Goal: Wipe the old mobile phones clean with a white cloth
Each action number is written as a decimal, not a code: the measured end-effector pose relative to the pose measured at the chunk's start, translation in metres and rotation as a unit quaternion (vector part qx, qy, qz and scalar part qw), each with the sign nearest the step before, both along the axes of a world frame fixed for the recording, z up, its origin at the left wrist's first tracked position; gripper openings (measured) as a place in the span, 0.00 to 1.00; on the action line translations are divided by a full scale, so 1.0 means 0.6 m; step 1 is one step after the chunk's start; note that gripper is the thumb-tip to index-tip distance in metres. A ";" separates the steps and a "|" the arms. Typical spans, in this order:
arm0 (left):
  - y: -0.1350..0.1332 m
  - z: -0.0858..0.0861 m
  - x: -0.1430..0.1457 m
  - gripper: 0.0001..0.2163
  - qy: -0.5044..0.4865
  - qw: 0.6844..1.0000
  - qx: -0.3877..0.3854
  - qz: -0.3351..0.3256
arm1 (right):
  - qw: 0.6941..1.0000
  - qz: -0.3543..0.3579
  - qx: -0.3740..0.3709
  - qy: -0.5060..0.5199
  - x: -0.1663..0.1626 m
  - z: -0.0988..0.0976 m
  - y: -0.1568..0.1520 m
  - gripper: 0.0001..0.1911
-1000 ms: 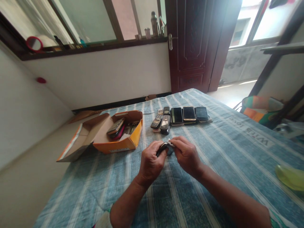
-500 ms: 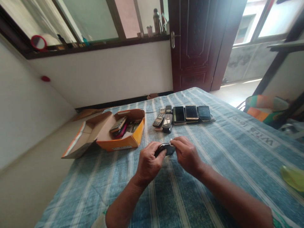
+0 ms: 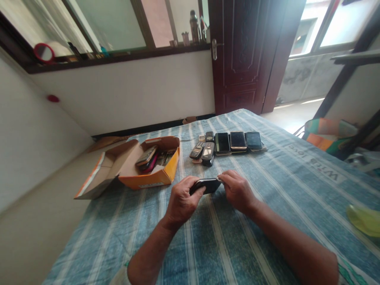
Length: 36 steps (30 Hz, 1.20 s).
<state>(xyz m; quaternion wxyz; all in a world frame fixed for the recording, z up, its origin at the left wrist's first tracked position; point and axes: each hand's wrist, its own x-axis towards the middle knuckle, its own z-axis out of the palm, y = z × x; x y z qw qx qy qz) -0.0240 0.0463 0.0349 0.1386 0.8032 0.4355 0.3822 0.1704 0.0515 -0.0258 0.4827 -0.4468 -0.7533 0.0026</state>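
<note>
My left hand (image 3: 183,201) is closed around one end of a dark mobile phone (image 3: 211,185), which it holds above the bedspread with an edge towards me. At the phone's other end my right hand (image 3: 240,190) pinches a small white piece (image 3: 219,179), too small to name, against or very near the phone's upper corner. Beyond my hands lie several phones in a group: a dark candybar phone (image 3: 208,151), a keypad phone (image 3: 197,150), a black smartphone (image 3: 222,143), a gold-edged smartphone (image 3: 238,140) and a dark smartphone (image 3: 254,140).
An orange cardboard box (image 3: 148,182) stands at the left with its lid (image 3: 101,174) folded back. Inside it are phones, one of them pink (image 3: 150,164). A striped blue bedspread (image 3: 204,245) lies under everything. A yellow-green item (image 3: 363,219) is at the right edge.
The phone has turned a little in my left hand, showing more of its dark face. My right hand with the white piece has moved slightly right along its edge.
</note>
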 end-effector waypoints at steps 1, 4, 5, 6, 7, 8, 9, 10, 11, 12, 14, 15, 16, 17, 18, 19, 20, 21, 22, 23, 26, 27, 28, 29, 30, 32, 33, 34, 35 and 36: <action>0.001 0.000 -0.001 0.03 0.000 1.000 -0.003 -0.001 | 1.000 -0.002 -0.003 0.002 0.000 0.000 0.000 0.15; 0.000 0.000 0.000 0.03 -0.001 1.000 -0.003 -0.005 | 1.000 0.003 0.011 0.013 -0.013 0.012 -0.007 0.14; -0.001 0.001 0.002 0.03 -0.003 1.000 0.000 -0.008 | 1.000 0.010 0.020 0.017 -0.019 0.019 -0.011 0.14; -0.002 0.002 0.003 0.03 -0.005 1.000 0.005 -0.011 | 0.999 0.021 0.027 0.019 -0.026 0.026 -0.016 0.14; -0.003 0.003 0.004 0.03 -0.008 1.000 0.010 -0.014 | 0.999 0.032 0.034 0.022 -0.032 0.034 -0.021 0.14; -0.004 0.003 0.006 0.02 -0.013 1.000 0.016 -0.017 | 0.998 0.043 0.044 0.026 -0.037 0.041 -0.025 0.14; -0.005 0.002 0.008 0.03 -0.019 0.999 0.023 -0.019 | 0.997 0.053 0.049 0.026 -0.040 0.046 -0.028 0.14; -0.005 0.000 0.010 0.03 -0.026 0.999 0.030 -0.020 | 0.996 0.059 0.054 0.027 -0.042 0.050 -0.030 0.14; -0.005 -0.004 0.012 0.03 -0.034 0.999 0.034 -0.021 | 0.996 0.061 0.057 0.024 -0.041 0.052 -0.031 0.14; -0.005 -0.008 0.015 0.03 -0.044 0.998 0.038 -0.020 | 0.996 0.058 0.059 0.019 -0.038 0.052 -0.030 0.14; -0.003 -0.019 0.021 0.03 -0.069 0.997 0.034 -0.014 | 0.997 0.042 0.057 0.003 -0.030 0.050 -0.027 0.15; -0.002 -0.024 0.024 0.03 -0.082 0.996 0.028 -0.007 | 0.998 0.033 0.054 -0.009 -0.025 0.048 -0.025 0.15; 0.000 -0.029 0.027 0.03 -0.091 0.996 0.019 -0.002 | 0.998 0.025 0.051 -0.020 -0.021 0.047 -0.023 0.15; 0.001 -0.032 0.029 0.03 -0.099 0.995 0.010 0.003 | 0.998 0.020 0.049 -0.032 -0.018 0.047 -0.022 0.16; 0.002 -0.034 0.030 0.03 -0.106 0.994 0.002 0.005 | 0.998 0.016 0.050 -0.042 -0.017 0.048 -0.021 0.16; 0.003 -0.035 0.031 0.04 -0.109 0.994 -0.004 0.004 | 0.997 0.014 0.052 -0.053 -0.016 0.049 -0.021 0.16; 0.004 -0.035 0.030 0.04 -0.111 0.994 -0.009 0.001 | 0.996 0.014 0.056 -0.063 -0.017 0.050 -0.021 0.16; 0.004 -0.035 0.029 0.04 -0.110 0.994 -0.013 -0.003 | 0.995 0.014 0.058 -0.074 -0.018 0.052 -0.022 0.16; 0.005 -0.035 0.026 0.04 -0.107 0.994 -0.016 -0.006 | 0.995 0.015 0.059 -0.084 -0.019 0.053 -0.023 0.16; 0.005 -0.034 0.023 0.04 -0.103 0.995 -0.019 -0.007 | 0.994 0.015 0.058 -0.093 -0.019 0.053 -0.023 0.16; 0.008 -0.034 0.012 0.04 -0.086 0.996 -0.031 0.001 | 0.992 0.003 0.051 -0.114 -0.015 0.048 -0.020 0.15; 0.009 -0.034 0.008 0.04 -0.078 0.996 -0.035 0.004 | 0.992 -0.005 0.050 -0.119 -0.012 0.045 -0.018 0.15; 0.011 -0.034 0.005 0.04 -0.070 0.997 -0.038 0.008 | 0.991 -0.014 0.049 -0.123 -0.008 0.042 -0.016 0.15; 0.013 -0.034 0.002 0.04 -0.061 0.997 -0.041 0.010 | 0.991 -0.022 0.048 -0.126 -0.004 0.038 -0.013 0.15; 0.014 -0.035 -0.001 0.04 -0.051 0.998 -0.042 0.012 | 0.990 -0.029 0.047 -0.128 0.000 0.035 -0.011 0.15; 0.016 -0.036 -0.005 0.04 -0.030 0.998 -0.044 0.012 | 0.989 -0.037 0.046 -0.132 0.005 0.031 -0.008 0.15; 0.017 -0.037 -0.006 0.04 -0.020 0.999 -0.046 0.009 | 0.989 -0.038 0.045 -0.135 0.005 0.029 -0.008 0.15; 0.017 -0.039 -0.006 0.04 -0.011 0.999 -0.047 0.006 | 0.989 -0.037 0.044 -0.139 0.005 0.029 -0.008 0.15; 0.016 -0.040 -0.006 0.04 -0.003 0.999 -0.049 0.003 | 0.988 -0.036 0.044 -0.143 0.003 0.029 -0.008 0.14; 0.016 -0.042 -0.005 0.04 0.002 0.999 -0.048 0.001 | 0.987 -0.038 0.044 -0.147 0.001 0.029 -0.009 0.14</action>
